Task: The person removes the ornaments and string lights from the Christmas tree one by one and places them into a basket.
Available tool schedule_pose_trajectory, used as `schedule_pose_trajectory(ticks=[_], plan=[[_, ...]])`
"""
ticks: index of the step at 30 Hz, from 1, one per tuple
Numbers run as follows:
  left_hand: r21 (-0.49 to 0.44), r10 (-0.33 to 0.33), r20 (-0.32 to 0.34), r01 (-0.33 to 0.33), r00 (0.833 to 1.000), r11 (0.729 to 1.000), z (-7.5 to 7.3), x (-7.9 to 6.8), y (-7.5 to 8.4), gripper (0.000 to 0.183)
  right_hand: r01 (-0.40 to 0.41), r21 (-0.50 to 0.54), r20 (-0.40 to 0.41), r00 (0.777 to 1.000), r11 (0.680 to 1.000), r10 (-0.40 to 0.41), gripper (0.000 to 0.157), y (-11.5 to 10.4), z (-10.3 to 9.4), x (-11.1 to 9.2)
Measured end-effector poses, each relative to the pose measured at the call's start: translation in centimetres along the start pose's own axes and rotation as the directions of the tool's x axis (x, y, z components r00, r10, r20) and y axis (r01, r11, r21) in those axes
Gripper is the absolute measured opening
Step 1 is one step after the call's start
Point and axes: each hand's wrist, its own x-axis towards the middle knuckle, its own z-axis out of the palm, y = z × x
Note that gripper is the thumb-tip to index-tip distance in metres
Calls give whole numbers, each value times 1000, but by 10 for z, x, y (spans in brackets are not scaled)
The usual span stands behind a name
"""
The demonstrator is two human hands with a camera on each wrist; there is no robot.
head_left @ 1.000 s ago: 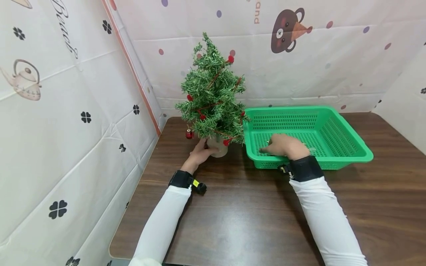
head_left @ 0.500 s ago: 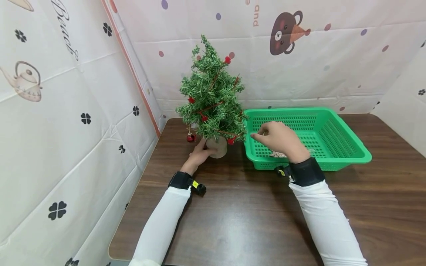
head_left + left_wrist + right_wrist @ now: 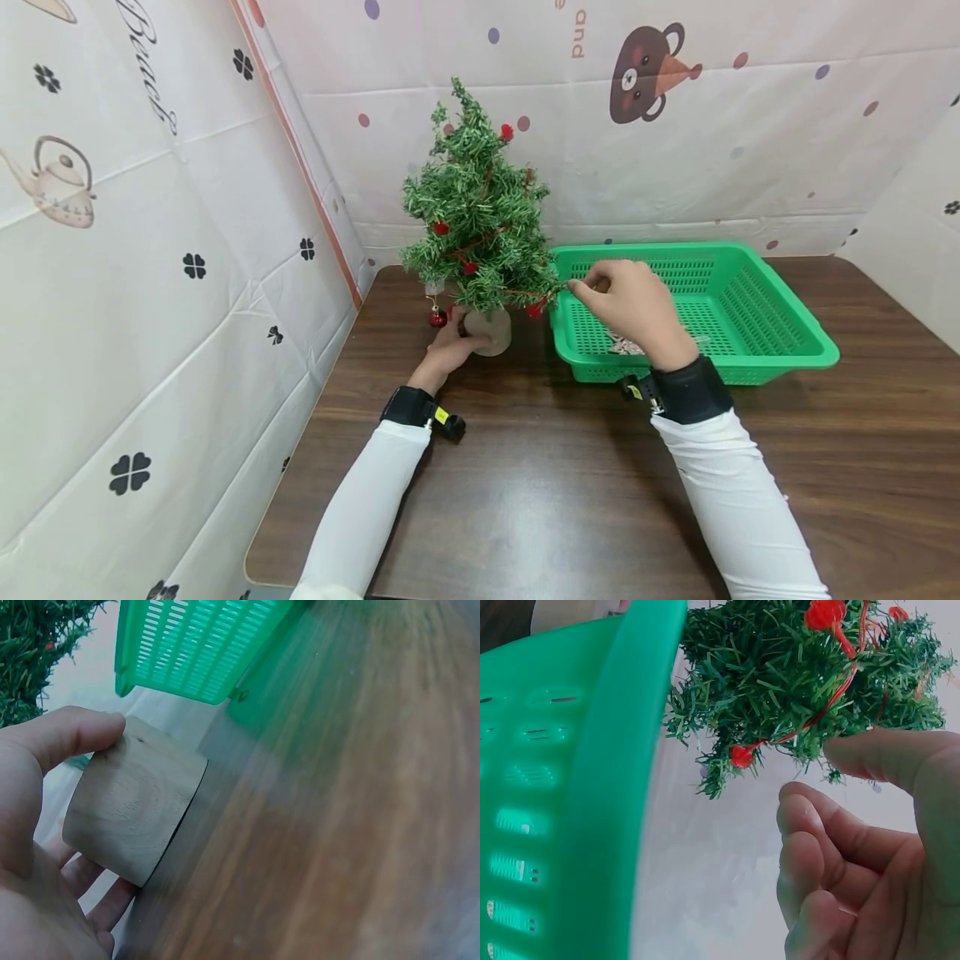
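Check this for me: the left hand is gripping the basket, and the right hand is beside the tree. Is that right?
Not quite: the left hand grips the tree's base, not the basket; the left wrist view shows it. The right hand is beside the tree.

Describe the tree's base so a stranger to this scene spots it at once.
On the brown table in the head view, a green tree decorated in red stands left of the green basket. Follow it down to its foot, where the left hand grips the round base. Its pale bare wood sets it apart from the darker table beneath and the green tree above.
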Motion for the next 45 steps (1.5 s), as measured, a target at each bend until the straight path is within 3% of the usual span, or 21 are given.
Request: schedule_pose_trajectory(ticks=[2,5,9,16,19,22,25,28,31,33,37,40,45], plan=[[11,-29,-7,29,1000,1000,0,0,0,97,-5,1,-13,1000,1000,5,32,0,0,0],[4,-30,-17,30,999,1000,0,-1,1,101,-9,3,-19,1000,1000,9,34,0,-1,-1],[-6,5,-14,-6,1000,1000,0,1,0,90,-16,6,-11,1000,1000,16,34,-1,-2,-1],[11,-10,-10,11,1000,1000,0,0,1,90,-27,-3,5,1000,1000,27,32,0,0,-1],[-33,12,-23,-13,1000,999,1,0,3,81,-17,-6,24,1000,1000,17,32,1,0,-1],[-113,38,-13,-39,999,993,0,-2,10,71,-7,-21,99,995,1000,9,33,2,0,-1],[-169,36,-2,-36,999,985,-3,-9,21,71,10,-46,239,971,999,1,39,4,2,0],[-167,16,-5,-16,1000,986,-6,-14,30,76,31,-57,394,919,998,-6,52,6,6,0],[-150,-1,-19,-2,1000,989,-5,-13,27,81,50,-44,492,870,998,-22,61,6,10,0],[-131,-3,-26,0,1000,991,-4,-9,19,86,54,-32,527,850,998,-29,60,5,12,0],[-60,5,-39,-7,999,998,-1,0,4,90,34,-23,550,835,999,-16,43,3,12,-1],[-35,12,-42,-13,999,999,0,4,1,90,21,-30,571,821,999,0,35,3,11,0],[-38,10,-40,-12,999,999,0,5,2,91,6,-53,592,805,999,27,34,5,10,0]])
